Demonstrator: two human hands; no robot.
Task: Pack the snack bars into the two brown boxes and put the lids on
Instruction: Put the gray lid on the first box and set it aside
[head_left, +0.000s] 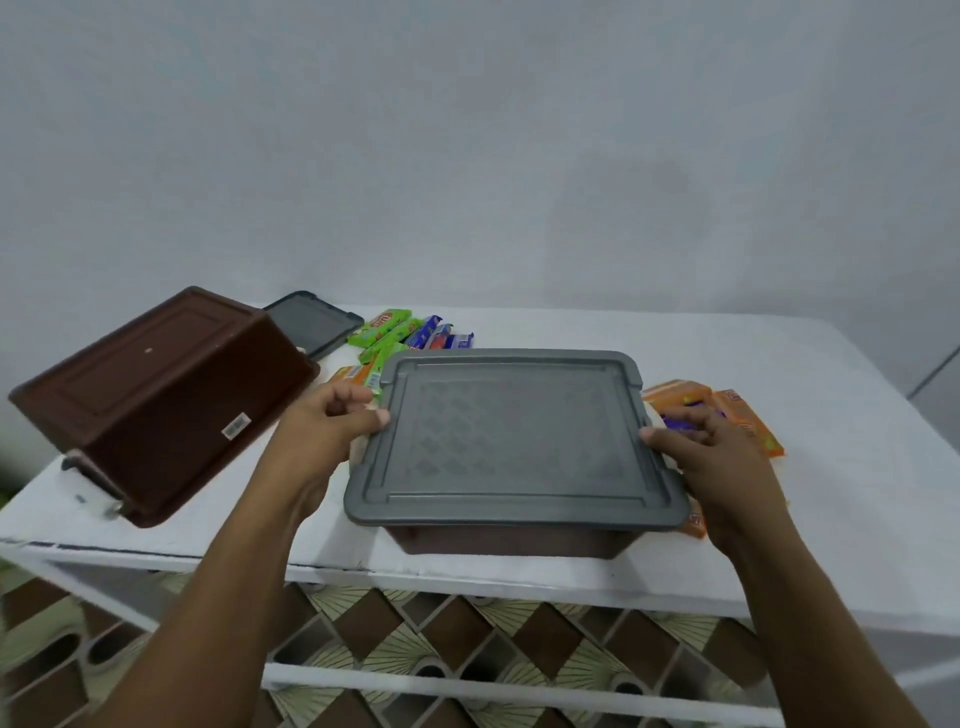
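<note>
A grey lid (511, 441) lies on a brown box (506, 540) at the table's front middle. My left hand (327, 428) grips the lid's left edge and my right hand (714, 457) grips its right edge. A second brown box (156, 400) lies upside down and tilted at the left. Its grey lid (314, 322) rests flat behind it. Green snack bars (384, 327) and blue ones (439, 335) lie behind the closed box. Orange bars (737, 415) lie to its right, partly behind my right hand, and another orange one (353, 375) peeks out by my left hand.
The white table (779, 545) has its front edge just below the closed box. A white wall stands behind it. Under the table, a patterned brown and cream floor (415, 639) shows through the frame.
</note>
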